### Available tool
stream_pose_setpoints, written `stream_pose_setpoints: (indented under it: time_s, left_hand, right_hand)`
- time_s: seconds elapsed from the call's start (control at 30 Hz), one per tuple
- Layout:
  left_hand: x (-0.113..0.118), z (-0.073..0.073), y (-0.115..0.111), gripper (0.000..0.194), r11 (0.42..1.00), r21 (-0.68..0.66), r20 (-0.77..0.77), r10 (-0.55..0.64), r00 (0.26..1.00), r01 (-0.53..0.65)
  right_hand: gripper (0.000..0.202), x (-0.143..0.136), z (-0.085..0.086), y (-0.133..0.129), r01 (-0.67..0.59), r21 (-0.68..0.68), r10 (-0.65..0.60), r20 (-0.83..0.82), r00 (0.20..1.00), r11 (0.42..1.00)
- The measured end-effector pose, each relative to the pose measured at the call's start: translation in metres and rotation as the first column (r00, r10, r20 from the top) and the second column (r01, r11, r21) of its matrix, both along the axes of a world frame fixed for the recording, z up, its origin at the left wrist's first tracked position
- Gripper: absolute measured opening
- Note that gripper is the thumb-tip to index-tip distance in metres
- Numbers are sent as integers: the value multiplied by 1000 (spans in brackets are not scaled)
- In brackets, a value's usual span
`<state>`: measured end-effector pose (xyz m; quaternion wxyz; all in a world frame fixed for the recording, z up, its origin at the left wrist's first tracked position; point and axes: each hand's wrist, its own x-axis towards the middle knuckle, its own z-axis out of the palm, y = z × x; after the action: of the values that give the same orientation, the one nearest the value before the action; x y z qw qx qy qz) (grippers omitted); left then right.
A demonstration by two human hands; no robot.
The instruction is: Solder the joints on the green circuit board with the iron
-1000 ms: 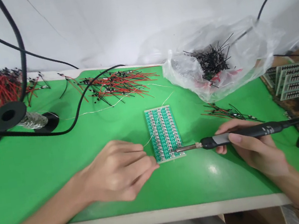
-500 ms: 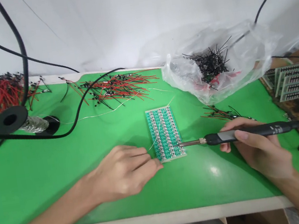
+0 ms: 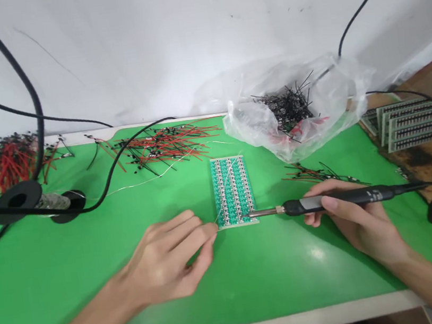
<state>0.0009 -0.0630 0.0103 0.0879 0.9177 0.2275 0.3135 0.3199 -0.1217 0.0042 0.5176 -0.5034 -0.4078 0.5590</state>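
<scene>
A green circuit board [image 3: 234, 197] with three columns of small silvery parts lies flat on the green mat. At its lower left corner is my left hand [image 3: 176, 256], thumb and forefinger pinched on the thin solder wire [image 3: 158, 176]. That wire crosses the board from the fingertips and loops back to the solder spool [image 3: 55, 200] on the left. My right hand [image 3: 358, 217] grips a black soldering iron [image 3: 337, 199] like a pen. The iron points left, its tip over the lower part of the board, by the middle column; contact is hard to make out.
Red and black wire leads [image 3: 168, 142] lie along the back, with another heap [image 3: 15, 163] at far left. A plastic bag [image 3: 251, 125] holds black leads. Several boards [image 3: 415, 123] stand on edge at right. Black cables [image 3: 110, 171] hang across the left side.
My left hand has drawn slightly back from the board's lower corner, its thumb now showing. The iron's tip stays over the lower board. The whole view has shifted a little.
</scene>
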Motion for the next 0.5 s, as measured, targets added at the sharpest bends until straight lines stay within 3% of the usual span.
stream_pose_setpoints:
  time_s: [0.17, 0.5]
  left_hand:
    - [-4, -2, 5, 23, 999, -50, -18, -23, 1000, 22]
    - [-9, 0, 10, 17, 997, 7, -115, -79, 990, 80]
  right_hand:
    - [18, 2, -3, -1, -29, -42, 32, 62, 998, 999]
    - [19, -5, 0, -2, 13, -101, -9, 38, 999, 995]
